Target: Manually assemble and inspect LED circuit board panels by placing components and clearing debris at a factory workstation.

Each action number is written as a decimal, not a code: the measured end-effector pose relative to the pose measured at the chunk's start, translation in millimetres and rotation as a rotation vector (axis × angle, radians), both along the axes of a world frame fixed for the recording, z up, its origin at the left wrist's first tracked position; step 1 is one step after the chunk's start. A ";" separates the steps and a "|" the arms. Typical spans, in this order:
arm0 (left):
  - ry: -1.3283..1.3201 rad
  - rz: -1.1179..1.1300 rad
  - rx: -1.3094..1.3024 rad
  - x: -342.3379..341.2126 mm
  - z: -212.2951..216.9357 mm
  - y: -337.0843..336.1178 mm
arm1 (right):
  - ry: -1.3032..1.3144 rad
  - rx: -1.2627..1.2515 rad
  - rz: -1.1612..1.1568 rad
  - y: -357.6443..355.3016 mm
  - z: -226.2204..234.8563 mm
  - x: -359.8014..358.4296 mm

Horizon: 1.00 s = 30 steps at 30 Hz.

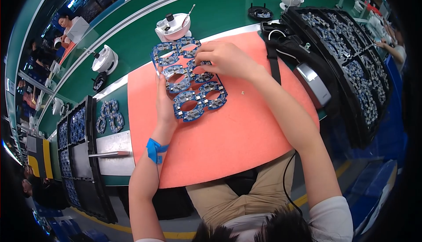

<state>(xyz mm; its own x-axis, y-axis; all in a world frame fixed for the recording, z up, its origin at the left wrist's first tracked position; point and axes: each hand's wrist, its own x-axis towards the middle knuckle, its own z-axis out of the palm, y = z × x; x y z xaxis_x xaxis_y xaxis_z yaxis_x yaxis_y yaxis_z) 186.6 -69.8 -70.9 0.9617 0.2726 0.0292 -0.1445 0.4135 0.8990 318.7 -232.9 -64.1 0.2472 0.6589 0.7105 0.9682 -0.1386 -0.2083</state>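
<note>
A blue circuit board panel (183, 96) with several ring-shaped sections is held tilted above the pink mat (211, 154). Along its left edge lies my left hand (165, 103), closed on the panel, with its fingers mostly hidden beneath. A blue band (155, 150) wraps the left wrist. My right hand (226, 59) reaches over the panel's upper right part. Its thumb and bent fingers are closed at the edge of a ring section, and the fingertips are partly hidden. One tiny pale piece (242, 92) rests on the mat beside the panel.
Black trays of blue boards stand at right (347, 57) and left (91, 149). Loose ring boards (110, 118) lie near a metal plate (116, 142) bearing a silver bar (109, 154). A white rounded device (178, 27) stands beyond the mat; a grey box (313, 84) sits right. Other people work farther off.
</note>
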 end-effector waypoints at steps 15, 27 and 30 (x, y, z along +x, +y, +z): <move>-0.047 0.013 0.127 -1.6 2.5 0.9 | -0.124 0.089 0.067 8.4 8.4 -11.8; -0.094 -0.027 0.109 1.0 0.8 4.1 | 0.124 -0.005 0.044 -4.6 9.6 -0.9; -0.103 -0.019 0.119 1.9 -0.9 5.9 | 0.125 -0.047 0.033 -4.4 8.1 -1.0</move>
